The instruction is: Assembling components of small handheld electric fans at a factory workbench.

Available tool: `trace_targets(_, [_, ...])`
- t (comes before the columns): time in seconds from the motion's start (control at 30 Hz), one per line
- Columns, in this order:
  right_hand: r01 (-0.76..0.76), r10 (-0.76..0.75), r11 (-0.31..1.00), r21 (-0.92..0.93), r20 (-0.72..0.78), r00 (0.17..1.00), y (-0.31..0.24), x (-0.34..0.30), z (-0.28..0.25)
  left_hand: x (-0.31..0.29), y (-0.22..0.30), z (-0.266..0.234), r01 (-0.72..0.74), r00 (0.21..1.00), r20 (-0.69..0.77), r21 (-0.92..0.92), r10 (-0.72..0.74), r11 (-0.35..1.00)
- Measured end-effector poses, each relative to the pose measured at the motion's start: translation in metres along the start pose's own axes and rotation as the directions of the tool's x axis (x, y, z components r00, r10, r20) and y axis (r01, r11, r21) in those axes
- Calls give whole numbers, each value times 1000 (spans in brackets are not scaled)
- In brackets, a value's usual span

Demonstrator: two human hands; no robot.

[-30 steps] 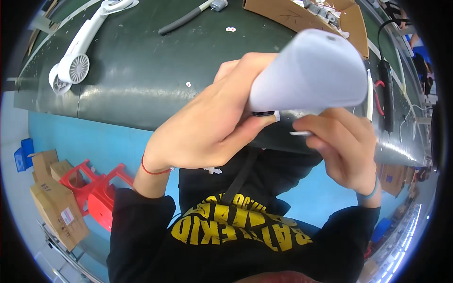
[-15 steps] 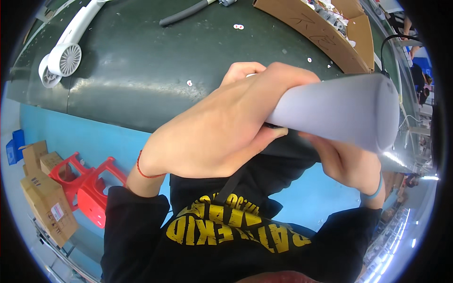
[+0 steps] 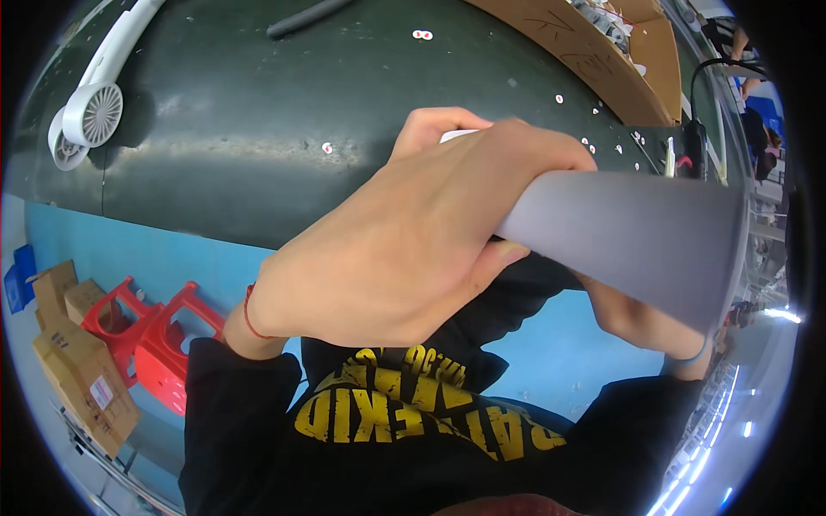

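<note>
Pale casing (image 3: 641,241) is swung further round, gripped by the left hand (image 3: 400,232), apparently for steadiness; grasp of the right hand (image 3: 615,311), behind casing, cannot be told.

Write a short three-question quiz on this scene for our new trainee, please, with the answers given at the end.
1. Multiple choice: what colour are the plastic stools? A) blue; B) red; C) yellow.
2. True or false: the tapered grey part gripped by the left hand hides most of the right hand.
3. Fill in: the open cardboard box stands toward the far ____ side of the dark green worktop in view.

Key: 1 B; 2 true; 3 right.
</note>
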State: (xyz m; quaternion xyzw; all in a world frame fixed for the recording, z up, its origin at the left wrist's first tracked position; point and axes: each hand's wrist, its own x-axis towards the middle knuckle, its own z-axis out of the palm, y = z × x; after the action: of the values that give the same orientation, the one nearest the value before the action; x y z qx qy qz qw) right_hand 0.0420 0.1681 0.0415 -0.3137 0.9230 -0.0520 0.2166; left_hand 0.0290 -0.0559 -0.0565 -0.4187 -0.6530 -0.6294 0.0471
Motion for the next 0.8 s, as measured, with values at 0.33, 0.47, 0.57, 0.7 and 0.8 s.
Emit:
trace_targets(0.33, [185,-196,972,143,67,978,13,16,-12,0,-16,15,20,993,101,317,-54,948])
trace_targets(0.47, [255,-275,946,199,80,958,15,19,-14,-3,-11,21,68,998,-16,96,-67,993])
trace_targets(0.57, [187,-200,950,251,29,979,13,14,-7,-2,-4,16,82,997,2,77,-83,994])
trace_targets(0.7, [179,-184,948,264,-6,983,4,21,-15,-3,-3,13,104,994,30,21,-104,994])
trace_targets(0.8, [113,-151,894,434,53,987,3,29,-25,-3,-24,8,34,999,42,-147,-28,989])
